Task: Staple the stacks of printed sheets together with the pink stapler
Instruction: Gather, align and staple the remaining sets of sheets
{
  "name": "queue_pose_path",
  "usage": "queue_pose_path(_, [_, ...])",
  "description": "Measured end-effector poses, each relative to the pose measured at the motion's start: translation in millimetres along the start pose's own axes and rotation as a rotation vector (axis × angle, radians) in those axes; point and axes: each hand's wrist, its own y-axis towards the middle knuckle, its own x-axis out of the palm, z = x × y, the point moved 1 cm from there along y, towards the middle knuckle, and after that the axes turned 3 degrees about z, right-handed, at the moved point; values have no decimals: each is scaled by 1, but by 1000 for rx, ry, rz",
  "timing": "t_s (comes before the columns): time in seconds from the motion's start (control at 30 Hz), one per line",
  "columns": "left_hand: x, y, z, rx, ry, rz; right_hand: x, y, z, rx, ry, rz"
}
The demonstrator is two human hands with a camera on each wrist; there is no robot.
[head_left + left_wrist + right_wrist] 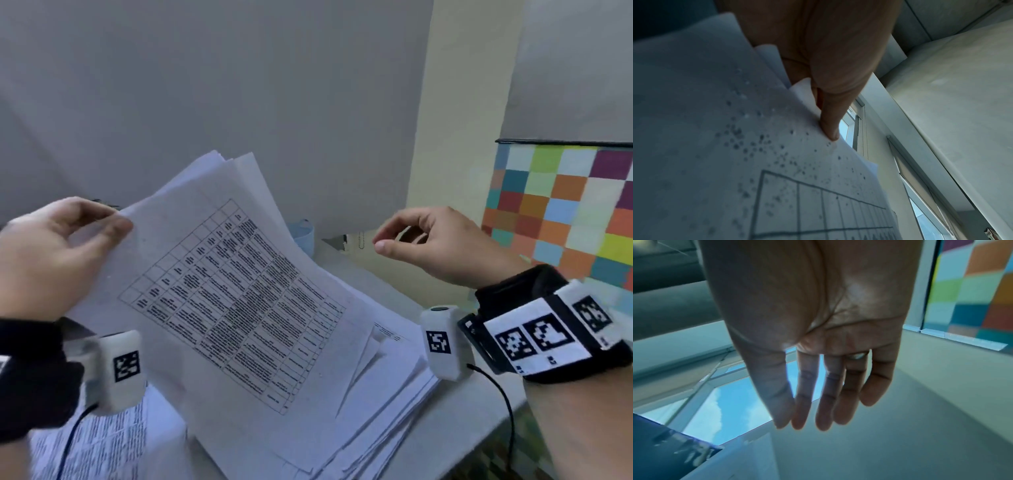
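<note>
My left hand [113,219] pinches the upper left corner of a bundle of printed sheets [222,291] and holds it tilted up above the table. The top sheet carries a table of dense text. In the left wrist view the thumb [830,129] presses on that corner of the held sheets [715,146]. A larger pile of sheets [383,390] lies fanned out on the table beneath. My right hand [387,240] hovers to the right of the bundle, fingers relaxed and holding nothing; the right wrist view shows the right hand [807,423] with its fingers hanging straight. The pink stapler is not in view.
More printed pages [102,442] lie at the lower left. A pale blue cup [305,236] stands behind the bundle near the wall. A panel of coloured squares [565,212] stands at the right. The white table [479,411] edge runs along the lower right.
</note>
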Motion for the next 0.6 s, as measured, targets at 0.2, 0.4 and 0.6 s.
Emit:
queue_pose_path(0.2, [-9, -14, 48, 5, -70, 95, 64, 49, -34, -36, 117, -47])
queue_pose_path(0.4, [-16, -15, 54, 44, -179, 215, 103, 73, -48, 66, 503, -380])
queue_pose_path(0.6, [-22, -14, 49, -112, -224, 259, 100, 78, -55, 27, 842, -133])
